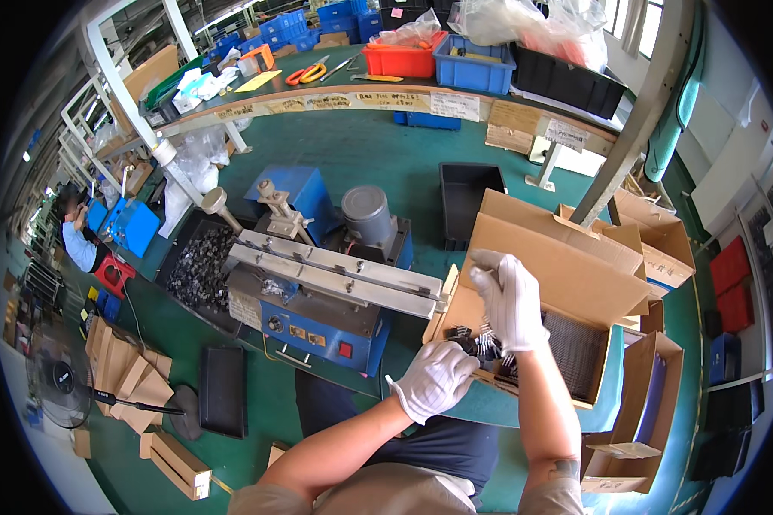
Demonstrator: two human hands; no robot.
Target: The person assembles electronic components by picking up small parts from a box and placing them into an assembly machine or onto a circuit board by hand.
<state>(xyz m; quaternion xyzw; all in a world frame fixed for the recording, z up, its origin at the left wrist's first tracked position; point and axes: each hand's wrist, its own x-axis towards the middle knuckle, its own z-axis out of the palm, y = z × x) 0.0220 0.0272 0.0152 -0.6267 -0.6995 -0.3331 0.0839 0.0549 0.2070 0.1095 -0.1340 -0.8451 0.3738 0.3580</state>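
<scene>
Both my hands wear white gloves. My left hand (435, 380) is at the near left corner of an open cardboard box (608, 365), its fingers drawn together beside small black parts with metal pins (487, 343). Whatever those fingers hold is too small to make out. Raised over the box, my right hand (508, 302) has its fingers curled in near the right end of a metal rail (339, 273); its grasp is hidden too. Inside the box, rows of small dark pieces (571, 352) fill the right side. The rail runs across a blue bench machine (318, 335).
A black tray of loose dark parts (199, 270) sits left of the machine, and an empty-looking black bin (471, 199) behind the box. A grey motor (366, 215) rises behind the rail. A slanting metal post (636, 120) stands at the right. Bins and scissors (307, 74) occupy the shelf.
</scene>
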